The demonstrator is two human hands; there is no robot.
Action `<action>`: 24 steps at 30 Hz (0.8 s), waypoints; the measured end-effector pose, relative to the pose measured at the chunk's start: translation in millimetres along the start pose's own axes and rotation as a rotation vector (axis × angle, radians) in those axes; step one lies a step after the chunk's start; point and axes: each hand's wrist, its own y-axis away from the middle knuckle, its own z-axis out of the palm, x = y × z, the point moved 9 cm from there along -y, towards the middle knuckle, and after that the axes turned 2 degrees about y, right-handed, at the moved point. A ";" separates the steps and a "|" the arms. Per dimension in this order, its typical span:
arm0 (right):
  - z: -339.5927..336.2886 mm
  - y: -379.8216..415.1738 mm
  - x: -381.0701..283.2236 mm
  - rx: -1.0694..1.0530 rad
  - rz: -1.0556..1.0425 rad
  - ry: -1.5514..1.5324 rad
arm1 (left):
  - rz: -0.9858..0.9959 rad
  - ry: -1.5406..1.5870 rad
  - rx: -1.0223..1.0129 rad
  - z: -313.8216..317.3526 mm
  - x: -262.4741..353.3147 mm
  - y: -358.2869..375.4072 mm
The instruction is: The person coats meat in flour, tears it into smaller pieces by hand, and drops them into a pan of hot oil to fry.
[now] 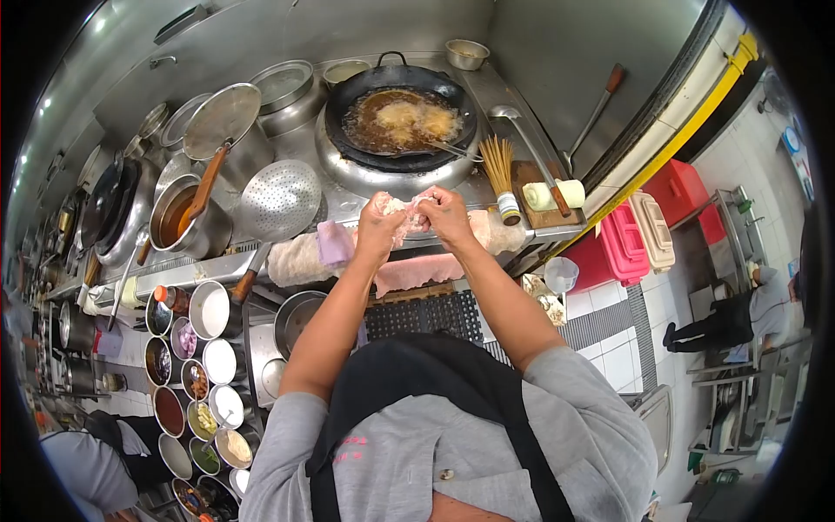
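Observation:
My left hand (pixel 376 230) and my right hand (pixel 450 223) are close together in front of the stove. Both are closed on a crumpled pink-and-white cloth (pixel 408 224), bunched up between the fingers. Just past them, a black wok (pixel 342 96) sits on the burner with bubbling brown oil and pale golden pieces frying in it. The handle of a wire strainer (pixel 457 151) leans over the wok's right rim. Below my hands a pink towel (pixel 420 275) drapes over the counter edge, with a folded purple cloth (pixel 335 244) to its left.
Left of the wok are a perforated skimmer (pixel 280 200) and a pot of brown liquid (pixel 214 228). A bamboo brush (pixel 497 165), a ladle (pixel 533 143) and a cutting board (pixel 522 173) lie to the right. Seasoning bowls (pixel 210 311) stand lower left. People work at both sides.

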 end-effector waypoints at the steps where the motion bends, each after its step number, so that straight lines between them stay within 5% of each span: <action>1: -1.5 -1.3 4.2 0.026 0.017 -0.041 | 0.002 -0.012 -0.011 -0.6 2.9 3.0; 4: -53.1 -15.6 24.3 0.255 0.147 -0.138 | -0.046 -0.017 -0.053 -4.9 12.3 17.1; 14: -71.1 -17.8 30.5 0.088 0.281 -0.612 | -0.059 0.314 0.031 -69.9 31.8 16.5; 24: -32.0 -26.2 7.8 -0.114 0.259 -0.190 | -0.119 0.385 0.021 -79.5 7.5 20.4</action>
